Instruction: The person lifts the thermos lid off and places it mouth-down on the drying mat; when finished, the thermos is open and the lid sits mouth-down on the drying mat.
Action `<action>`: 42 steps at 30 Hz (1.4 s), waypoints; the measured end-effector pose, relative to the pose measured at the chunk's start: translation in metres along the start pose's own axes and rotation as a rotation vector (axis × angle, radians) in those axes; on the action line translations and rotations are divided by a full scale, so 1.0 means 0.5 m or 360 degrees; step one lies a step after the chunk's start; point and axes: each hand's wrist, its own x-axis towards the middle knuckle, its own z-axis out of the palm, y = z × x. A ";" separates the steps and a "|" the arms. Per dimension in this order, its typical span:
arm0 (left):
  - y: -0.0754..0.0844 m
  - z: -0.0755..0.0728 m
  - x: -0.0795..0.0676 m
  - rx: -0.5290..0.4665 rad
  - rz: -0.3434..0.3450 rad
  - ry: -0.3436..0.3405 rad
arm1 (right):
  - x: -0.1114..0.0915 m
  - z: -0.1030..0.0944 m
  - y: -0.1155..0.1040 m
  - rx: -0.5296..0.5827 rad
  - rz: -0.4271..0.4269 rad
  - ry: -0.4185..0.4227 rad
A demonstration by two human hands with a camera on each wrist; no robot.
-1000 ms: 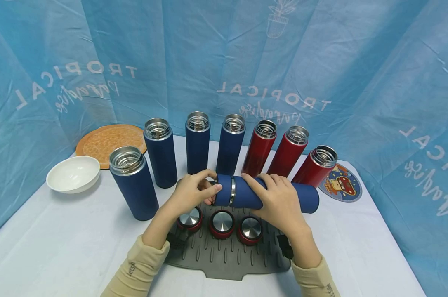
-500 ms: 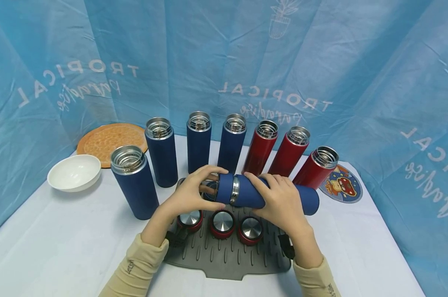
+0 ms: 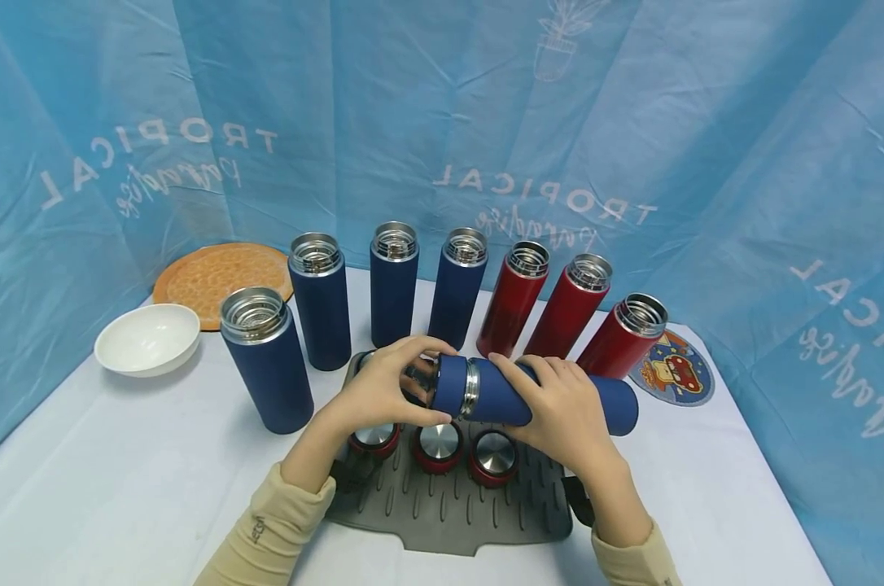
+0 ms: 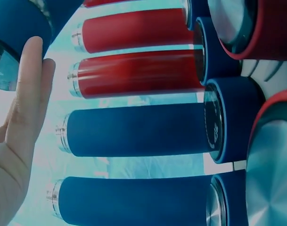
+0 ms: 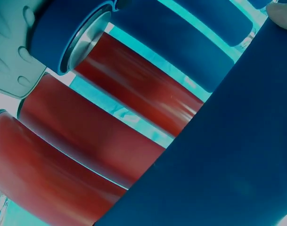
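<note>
My right hand [image 3: 568, 411] grips the body of a blue thermos bottle [image 3: 501, 396], which lies sideways above the grey mat [image 3: 442, 517]. At its left end is a blue lid [image 3: 451, 385], with a steel band showing between lid and body. My left hand [image 3: 383, 389] holds that lid, thumb at the near side and fingers round the far side. In the left wrist view the fingers reach along the lid [image 4: 20, 28]. The bottle [image 5: 214, 155] fills much of the right wrist view. Red-rimmed lids [image 3: 494, 456] with steel tops sit on the mat below.
Several lidless blue bottles [image 3: 391, 297] stand behind and to the left, with lidless red bottles [image 3: 511, 301] to the right. Blue lids [image 4: 237, 117] show in the left wrist view. A white bowl [image 3: 147, 342], a pizza-patterned mat [image 3: 222, 277] and a round coaster [image 3: 676, 370] lie farther out.
My left fingers have spread from the lid's end to wrap round its sides. Both hands and the bottle have shifted slightly right and nearer.
</note>
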 end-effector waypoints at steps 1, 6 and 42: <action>0.002 0.000 0.000 0.0018 0.0002 -0.0007 | -0.002 0.000 0.000 -0.0008 -0.0010 0.0010; 0.005 -0.009 -0.003 0.0130 -0.0104 0.0088 | -0.016 -0.007 0.008 -0.0094 -0.0026 0.0082; 0.068 0.153 0.048 0.0902 -0.0004 -0.0289 | -0.210 -0.046 0.230 0.1300 0.1369 -0.0015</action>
